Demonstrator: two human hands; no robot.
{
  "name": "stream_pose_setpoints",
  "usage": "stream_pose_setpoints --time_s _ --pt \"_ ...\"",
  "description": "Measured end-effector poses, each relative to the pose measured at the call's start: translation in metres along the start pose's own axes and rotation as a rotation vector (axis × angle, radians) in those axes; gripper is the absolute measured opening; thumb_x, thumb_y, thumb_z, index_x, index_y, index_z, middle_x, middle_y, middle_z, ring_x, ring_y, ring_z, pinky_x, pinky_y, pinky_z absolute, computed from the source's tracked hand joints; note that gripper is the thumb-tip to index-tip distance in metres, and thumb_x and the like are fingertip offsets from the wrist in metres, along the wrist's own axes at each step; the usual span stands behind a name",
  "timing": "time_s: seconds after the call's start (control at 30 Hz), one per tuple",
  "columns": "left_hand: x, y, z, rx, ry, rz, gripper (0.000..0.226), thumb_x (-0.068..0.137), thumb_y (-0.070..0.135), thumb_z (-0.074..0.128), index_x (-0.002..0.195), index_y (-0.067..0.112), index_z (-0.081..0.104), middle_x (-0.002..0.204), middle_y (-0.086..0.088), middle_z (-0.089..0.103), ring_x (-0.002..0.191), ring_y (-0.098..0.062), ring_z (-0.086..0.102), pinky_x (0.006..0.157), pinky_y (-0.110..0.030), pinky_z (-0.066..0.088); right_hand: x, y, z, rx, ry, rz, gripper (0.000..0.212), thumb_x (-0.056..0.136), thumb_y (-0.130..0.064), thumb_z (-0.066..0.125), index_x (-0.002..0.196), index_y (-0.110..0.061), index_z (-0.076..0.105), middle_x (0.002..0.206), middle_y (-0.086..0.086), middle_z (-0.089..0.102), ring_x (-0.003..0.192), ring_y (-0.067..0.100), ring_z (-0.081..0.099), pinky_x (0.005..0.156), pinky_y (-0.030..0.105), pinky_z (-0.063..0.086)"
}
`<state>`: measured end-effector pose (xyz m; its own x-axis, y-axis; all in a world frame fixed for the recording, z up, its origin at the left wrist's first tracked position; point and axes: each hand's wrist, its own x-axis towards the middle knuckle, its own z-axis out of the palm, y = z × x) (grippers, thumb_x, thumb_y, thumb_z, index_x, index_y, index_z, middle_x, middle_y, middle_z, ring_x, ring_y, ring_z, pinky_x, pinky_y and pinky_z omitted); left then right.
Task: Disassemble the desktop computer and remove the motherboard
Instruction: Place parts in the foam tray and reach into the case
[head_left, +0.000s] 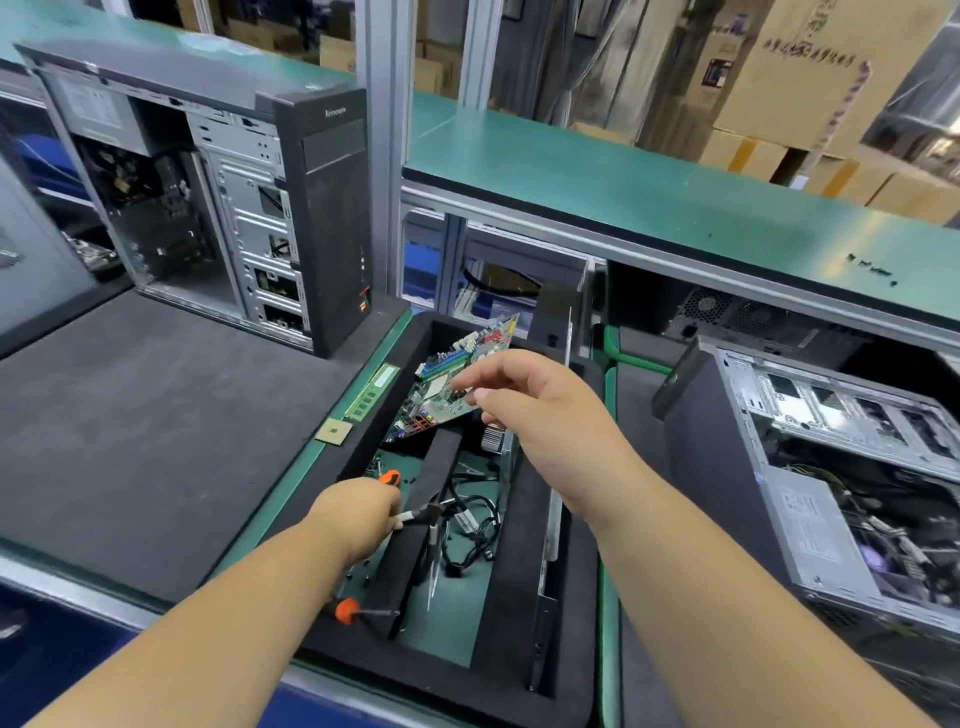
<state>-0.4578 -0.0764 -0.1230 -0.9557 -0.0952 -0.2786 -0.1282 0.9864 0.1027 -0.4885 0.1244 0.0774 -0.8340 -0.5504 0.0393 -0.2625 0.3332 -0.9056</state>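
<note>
A green motherboard leans tilted in the far end of a black foam tray. My right hand hovers over the tray with relaxed fingers, and its fingertips reach the board's near edge. I cannot tell whether they touch it. My left hand grips an orange-handled tool low in the tray's left compartment, with the tool's metal end sticking out to the right. An open black tower case stands upright on the dark mat at the left.
A second orange-handled screwdriver, black cables and a heatsink lie in the tray. A RAM stick and a CPU chip sit on the green strip beside it. Another opened tower is at the right.
</note>
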Motion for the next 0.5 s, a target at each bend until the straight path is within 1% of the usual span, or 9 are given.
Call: stream_pose_setpoints --time_s 0.1,0.17,0.27,0.3,0.33,0.4,0.43,0.5 --pt "-0.005 -0.002 -0.009 -0.043 0.138 0.04 0.02 0.095 0.041 0.05 0.093 0.025 0.062 0.086 0.001 0.064 0.082 -0.021 0.059 0.066 -0.031 0.047 -0.004 0.0 -0.002 0.012 0.041 -0.002 0.022 0.083 -0.027 0.055 0.094 -0.038 0.071 0.099 -0.011 0.069 0.096 0.009 0.063 0.093 0.043 0.052" --pt "-0.01 -0.003 -0.024 -0.169 0.277 0.026 0.016 0.093 0.04 0.054 0.09 0.029 0.065 0.082 0.005 0.066 0.079 -0.018 0.06 0.065 -0.029 0.049 -0.008 0.0 -0.005 0.029 0.092 -0.012 0.022 0.083 -0.026 0.055 0.093 -0.038 0.071 0.1 -0.011 0.069 0.095 0.011 0.063 0.093 0.042 0.051" --pt "-0.021 -0.003 -0.059 -0.421 0.49 -0.052 0.01 0.088 0.04 0.062 0.087 0.033 0.069 0.078 0.009 0.069 0.075 -0.014 0.062 0.066 -0.029 0.052 -0.016 0.0 -0.011 0.064 0.187 -0.033 0.024 0.088 -0.019 0.055 0.092 -0.038 0.07 0.096 -0.01 0.069 0.094 0.018 0.064 0.086 0.04 0.054" --pt "-0.026 -0.002 -0.073 -0.515 0.549 -0.083 0.01 0.086 0.041 0.064 0.085 0.034 0.07 0.077 0.011 0.069 0.075 -0.013 0.062 0.068 -0.029 0.052 -0.019 0.0 -0.014 0.086 0.221 -0.042 0.026 0.089 -0.017 0.055 0.092 -0.038 0.07 0.095 -0.01 0.069 0.094 0.017 0.064 0.084 0.036 0.054" --pt "-0.031 0.0 -0.087 -0.611 0.597 -0.11 0.009 0.085 0.041 0.065 0.083 0.033 0.071 0.077 0.012 0.069 0.075 -0.011 0.062 0.068 -0.028 0.051 -0.023 0.0 -0.016 0.111 0.256 -0.055 0.027 0.09 -0.014 0.056 0.092 -0.037 0.07 0.093 -0.012 0.068 0.093 0.013 0.064 0.082 0.028 0.054" --pt "-0.043 0.006 -0.114 -0.785 0.674 -0.143 0.008 0.083 0.039 0.066 0.079 0.034 0.072 0.075 0.015 0.069 0.073 -0.006 0.062 0.065 -0.025 0.046 -0.031 -0.002 -0.021 0.15 0.309 -0.09 0.029 0.091 -0.01 0.055 0.093 -0.034 0.071 0.09 -0.012 0.066 0.088 0.007 0.062 0.077 0.014 0.049" --pt "-0.049 0.011 -0.128 -0.864 0.7 -0.138 0.009 0.083 0.037 0.066 0.079 0.035 0.073 0.076 0.017 0.069 0.074 -0.001 0.063 0.065 -0.024 0.045 -0.035 -0.005 -0.024 0.162 0.321 -0.108 0.028 0.092 -0.009 0.055 0.095 -0.033 0.07 0.092 -0.009 0.065 0.086 0.006 0.06 0.074 0.011 0.047" --pt "-0.061 0.025 -0.154 -1.03 0.717 -0.08 0.013 0.087 0.033 0.064 0.08 0.03 0.075 0.082 0.016 0.072 0.078 0.001 0.064 0.071 -0.024 0.047 -0.044 -0.009 -0.032 0.154 0.327 -0.143 0.025 0.091 -0.01 0.057 0.101 -0.031 0.067 0.099 -0.005 0.062 0.085 0.004 0.057 0.074 0.01 0.045"
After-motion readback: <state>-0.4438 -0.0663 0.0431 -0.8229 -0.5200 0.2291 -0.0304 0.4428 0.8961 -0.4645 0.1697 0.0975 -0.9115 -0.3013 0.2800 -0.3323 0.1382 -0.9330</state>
